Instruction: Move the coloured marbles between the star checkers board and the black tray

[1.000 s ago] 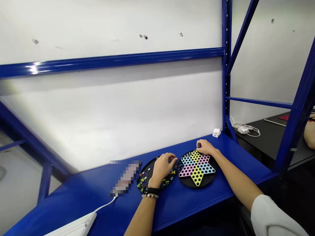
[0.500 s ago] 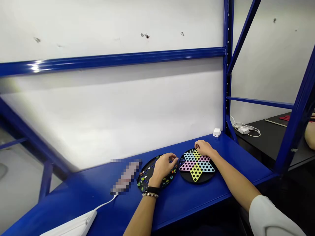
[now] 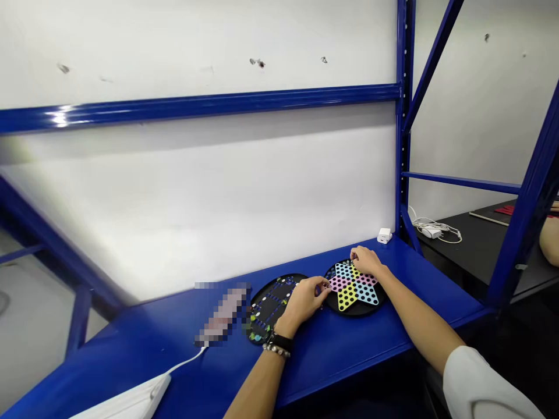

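The left hand (image 3: pixel 305 301) is pinched narrow at the left edge of the star board (image 3: pixel 347 297), perhaps holding a small marble, though it's too small to tell. The right hand (image 3: pixel 365 262) curls over the star's far side, fingertips (image 3: pixel 354 254) down on it, holding nothing I can see. Just left of the star lies a round black board (image 3: pixel 273 305) with marbles. Both sit on a blue shelf (image 3: pixel 332 349), with a white plug (image 3: pixel 384 235) at its far right.
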`<state>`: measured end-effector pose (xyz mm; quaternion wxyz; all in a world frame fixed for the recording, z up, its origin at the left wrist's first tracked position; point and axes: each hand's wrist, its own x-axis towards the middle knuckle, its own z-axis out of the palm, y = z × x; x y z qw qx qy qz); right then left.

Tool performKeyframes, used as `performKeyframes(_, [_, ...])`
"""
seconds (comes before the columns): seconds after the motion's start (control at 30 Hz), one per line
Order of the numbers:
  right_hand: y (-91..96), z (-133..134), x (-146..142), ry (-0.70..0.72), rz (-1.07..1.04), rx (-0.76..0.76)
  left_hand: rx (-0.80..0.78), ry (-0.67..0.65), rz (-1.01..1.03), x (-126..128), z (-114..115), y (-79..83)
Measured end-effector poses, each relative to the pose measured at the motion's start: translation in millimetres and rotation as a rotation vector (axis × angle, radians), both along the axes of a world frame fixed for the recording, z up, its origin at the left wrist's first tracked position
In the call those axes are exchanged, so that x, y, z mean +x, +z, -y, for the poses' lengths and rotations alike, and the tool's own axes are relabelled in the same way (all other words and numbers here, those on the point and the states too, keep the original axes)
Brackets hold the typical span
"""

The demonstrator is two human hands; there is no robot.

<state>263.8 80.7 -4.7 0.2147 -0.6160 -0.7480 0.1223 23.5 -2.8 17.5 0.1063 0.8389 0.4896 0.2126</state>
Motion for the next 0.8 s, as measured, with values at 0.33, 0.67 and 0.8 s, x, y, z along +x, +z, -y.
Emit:
performKeyframes(0.33, [-0.6,0,0,-0.006,-0.008,-0.013,0.068,0.0,-0.066,4,1,-8.5])
performKeyframes(0.67, [-2.5,0,0,0.011,-0.009,-0.01,0.081,-0.099,-0.128,-42,106,22.3])
performKeyframes(0.8, [-3.0,0,2,-0.006,-0.012,-0.006,0.084,-0.165,-0.275,-55,152,-5.1])
